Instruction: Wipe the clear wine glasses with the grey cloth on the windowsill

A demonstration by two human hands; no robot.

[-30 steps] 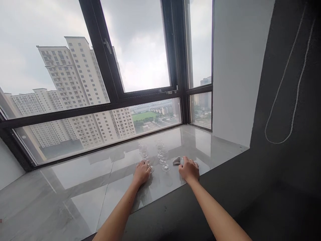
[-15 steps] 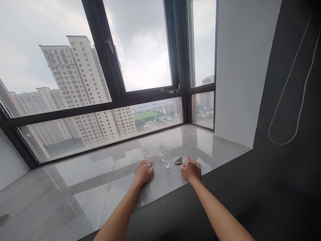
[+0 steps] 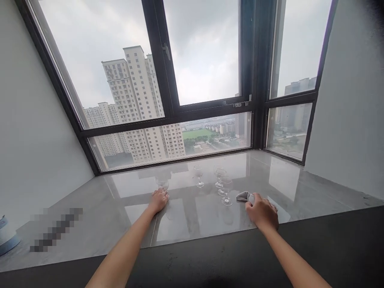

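Observation:
My left hand (image 3: 159, 201) is closed around the lower part of a clear stemmed glass (image 3: 163, 184), whose bowl shows above my fingers. My right hand (image 3: 262, 212) rests on the grey tiled sill, closed on a bunched grey cloth (image 3: 243, 196) that pokes out past the fingertips. Between my hands, several more stemmed glasses stand upright; the nearest glass (image 3: 227, 188) is just left of the cloth. Another glass (image 3: 198, 175) stands farther back, apart from that group.
The glossy sill (image 3: 189, 228) ends in a front edge above a dark wall. Dark-framed windows (image 3: 174, 119) rise behind it. A white and blue container (image 3: 6, 237) stands at the far left, beside a blurred-out dark strip (image 3: 57, 230).
My left hand has carried its glass leftward, away from the other glasses. My view has turned left, bringing the container into sight. My right hand still holds the cloth.

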